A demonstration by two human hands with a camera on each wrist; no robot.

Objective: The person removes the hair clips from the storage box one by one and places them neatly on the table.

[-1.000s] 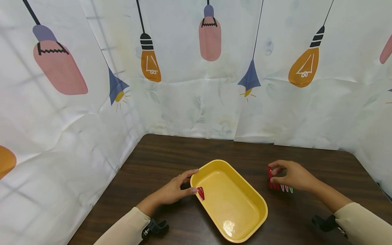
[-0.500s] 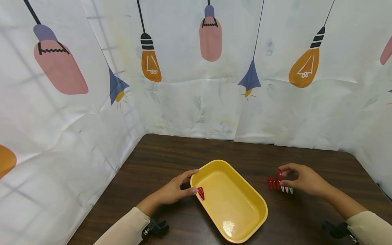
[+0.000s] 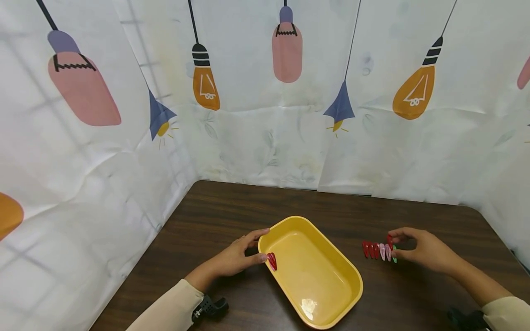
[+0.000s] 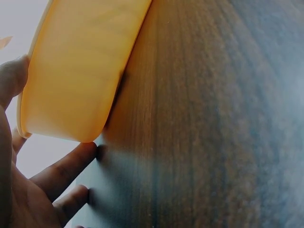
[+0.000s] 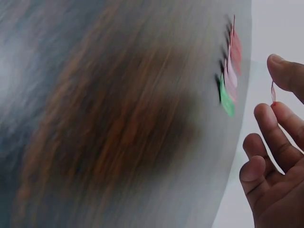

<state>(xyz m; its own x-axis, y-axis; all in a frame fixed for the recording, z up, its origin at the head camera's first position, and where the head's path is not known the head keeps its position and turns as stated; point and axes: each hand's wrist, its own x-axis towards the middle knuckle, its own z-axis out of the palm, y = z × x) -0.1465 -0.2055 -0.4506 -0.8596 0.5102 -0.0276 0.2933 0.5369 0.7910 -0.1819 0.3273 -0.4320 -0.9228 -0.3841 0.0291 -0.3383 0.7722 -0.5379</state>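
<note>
In the head view my left hand (image 3: 239, 253) holds the left corner of a yellow plastic tray (image 3: 331, 257), thumb and index finger spread along its rim. From the left wrist view, another fingertip meets the tray's outer wall (image 4: 71, 80) low at the corner. Small red and pink hair clips (image 3: 271, 261) lie inside the tray beside the thumb. My right hand (image 3: 424, 248) pinches a red snap hair clip (image 3: 390, 240) between thumb and fingertips. Just below it runs a row of hair clips (image 3: 376, 250), red, then pink, with a green clip (image 5: 227, 97) at the end.
The dark wood-grain table (image 3: 232, 207) carries the tray and the row of clips. A white curtain (image 3: 256, 142) printed with hanging lamps rises behind it and along the left. Dark wrist straps (image 3: 209, 308) circle both sleeves.
My right hand has moved rightward along the row with the red clip, from its red end to its green end. The left hand and tray stay in place.
</note>
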